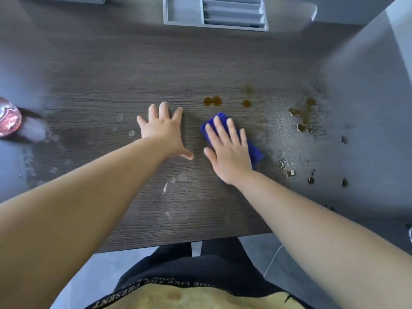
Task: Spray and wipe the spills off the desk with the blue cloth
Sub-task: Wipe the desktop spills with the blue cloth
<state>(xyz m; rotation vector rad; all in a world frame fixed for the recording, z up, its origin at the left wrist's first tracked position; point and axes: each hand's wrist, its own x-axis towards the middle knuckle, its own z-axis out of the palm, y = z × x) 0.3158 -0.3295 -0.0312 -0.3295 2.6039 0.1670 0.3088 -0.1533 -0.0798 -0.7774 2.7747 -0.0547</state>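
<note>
The dark wood-grain desk [116, 70] fills the view, with a grey plastic slotted organiser tray [182, 12] at its far edge. The left hand [166, 130] lies flat on the desk, fingers spread, holding nothing. The right hand [229, 150] presses with straight fingers on the folded blue cloth [254, 150] near the desk's middle. Brown spills [213, 101] dot the surface beyond and right of the cloth, among pale spray droplets [283, 134]. A red-patterned round object [9, 119] sits at the left edge, blurred.
</note>
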